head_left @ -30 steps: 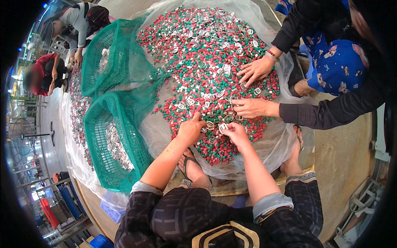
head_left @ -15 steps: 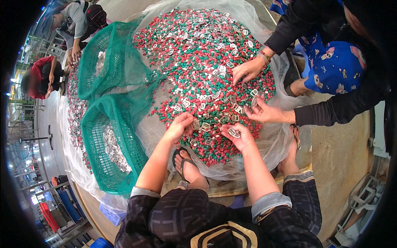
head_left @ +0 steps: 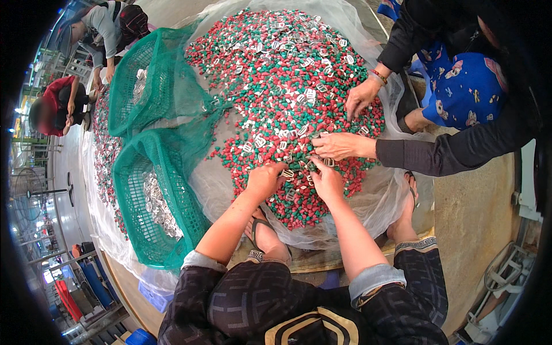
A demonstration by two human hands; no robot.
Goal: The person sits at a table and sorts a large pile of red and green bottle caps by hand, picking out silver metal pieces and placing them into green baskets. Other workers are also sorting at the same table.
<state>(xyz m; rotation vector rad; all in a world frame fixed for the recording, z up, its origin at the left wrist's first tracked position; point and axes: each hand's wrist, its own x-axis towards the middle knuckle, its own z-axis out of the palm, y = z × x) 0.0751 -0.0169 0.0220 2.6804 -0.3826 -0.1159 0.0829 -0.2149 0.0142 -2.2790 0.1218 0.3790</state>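
Observation:
A broad heap of small red, green and white pellets (head_left: pixel 276 75) lies before me, with pale metal slide buckles (head_left: pixel 310 95) scattered through it. At the heap's near side, my left hand (head_left: pixel 264 183) is closed, its fingertips on a metal slide buckle (head_left: pixel 287 173). Just right of it, my right hand (head_left: pixel 329 183) is pinched, back upward, around a metal buckle (head_left: pixel 311 167) that its fingers partly hide. Another buckle (head_left: pixel 328 162) shows by its fingertips. A co-worker's hand (head_left: pixel 339 146) reaches in almost against my right hand; the co-worker's other hand (head_left: pixel 362 98) is farther up the heap.
Two green mesh-covered baskets (head_left: pixel 123 190) stand at the left, with metal buckles (head_left: pixel 160 207) inside. White netting (head_left: pixel 213 184) lies under the heap. More pellets (head_left: pixel 103 149) lie beyond the baskets, near two other people. My sandalled foot (head_left: pixel 267 236) is beside the netting.
My right hand has turned from palm-up to back-up and moved slightly up and left. My left hand has moved right, closer to it. The co-worker's nearer hand has come left toward mine.

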